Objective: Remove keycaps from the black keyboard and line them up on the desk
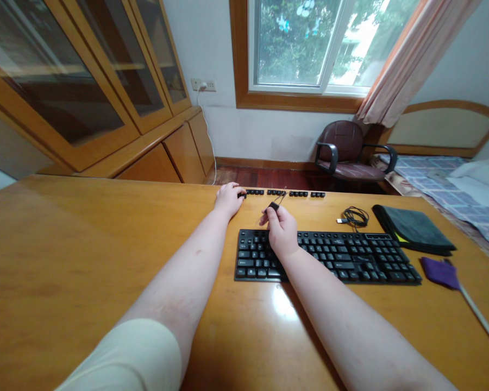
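Observation:
My right hand [283, 228] is closed round a keycap puller [274, 206], a small black handle with thin wire prongs pointing up and away. It hovers over the upper left part of a black keyboard [346, 258] lying flat on the desk. Farther off, my left hand [228, 201] rests on the desk near its far edge. Its fingers close on a black keycap [242, 195] at the left end of a row of loose keycaps [276, 193]. The row stands in several small groups behind the keyboard.
A coiled USB cable [354, 217] lies behind the keyboard. To the right are a folded dark cloth [415, 228] and a purple-headed duster or brush [442, 273] with a pale handle. Beyond the wooden desk [85, 271] stand an armchair [344, 149] and a glass-doored cabinet [126, 65].

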Available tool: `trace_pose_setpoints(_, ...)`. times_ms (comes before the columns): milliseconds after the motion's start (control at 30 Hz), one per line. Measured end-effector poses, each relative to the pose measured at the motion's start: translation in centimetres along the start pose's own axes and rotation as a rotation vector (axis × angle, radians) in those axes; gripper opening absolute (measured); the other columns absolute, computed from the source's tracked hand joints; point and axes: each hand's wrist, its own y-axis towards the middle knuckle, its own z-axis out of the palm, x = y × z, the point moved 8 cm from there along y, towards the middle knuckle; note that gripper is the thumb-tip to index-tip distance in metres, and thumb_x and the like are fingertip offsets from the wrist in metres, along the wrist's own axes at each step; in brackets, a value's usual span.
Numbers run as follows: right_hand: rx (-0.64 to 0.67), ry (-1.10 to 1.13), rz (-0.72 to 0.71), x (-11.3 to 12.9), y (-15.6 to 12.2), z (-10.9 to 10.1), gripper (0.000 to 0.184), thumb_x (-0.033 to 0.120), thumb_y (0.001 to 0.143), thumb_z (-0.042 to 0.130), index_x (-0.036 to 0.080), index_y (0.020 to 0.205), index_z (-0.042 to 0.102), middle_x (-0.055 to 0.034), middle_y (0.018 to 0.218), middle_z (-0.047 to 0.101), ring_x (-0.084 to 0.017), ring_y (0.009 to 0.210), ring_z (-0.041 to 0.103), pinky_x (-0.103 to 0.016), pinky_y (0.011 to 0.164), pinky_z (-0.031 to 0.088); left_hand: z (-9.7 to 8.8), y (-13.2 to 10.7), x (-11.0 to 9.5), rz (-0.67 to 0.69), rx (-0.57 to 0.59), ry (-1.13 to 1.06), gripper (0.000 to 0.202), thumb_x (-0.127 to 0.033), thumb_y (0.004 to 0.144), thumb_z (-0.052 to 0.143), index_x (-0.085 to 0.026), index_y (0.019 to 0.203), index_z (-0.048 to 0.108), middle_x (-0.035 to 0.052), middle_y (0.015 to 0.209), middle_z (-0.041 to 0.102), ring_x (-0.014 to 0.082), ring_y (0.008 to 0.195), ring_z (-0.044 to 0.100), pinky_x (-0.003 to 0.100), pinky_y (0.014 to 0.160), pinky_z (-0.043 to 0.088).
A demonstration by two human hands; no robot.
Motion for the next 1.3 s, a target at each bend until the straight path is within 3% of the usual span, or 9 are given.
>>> trace_pose_setpoints(1300, 0.004, 0.004, 0.000, -0.13, -0.07, 0.02, 0.031, 0.042, 0.089, 0.041, 0.018, 0.082, 0.058, -0.0012, 0.064, 0.061, -0.013, 0.061, 0.058, -0.024, 0.055, 0.043, 0.13, 0.09, 0.12, -0.006, 0.020, -0.002, 0.021, -0.028, 0.077, 0.057, -0.030, 0.096, 0.067, 0.0015, 0.118, 0.056, 0.0247, 0.111, 0.045, 0.040, 0.095, 0.037)
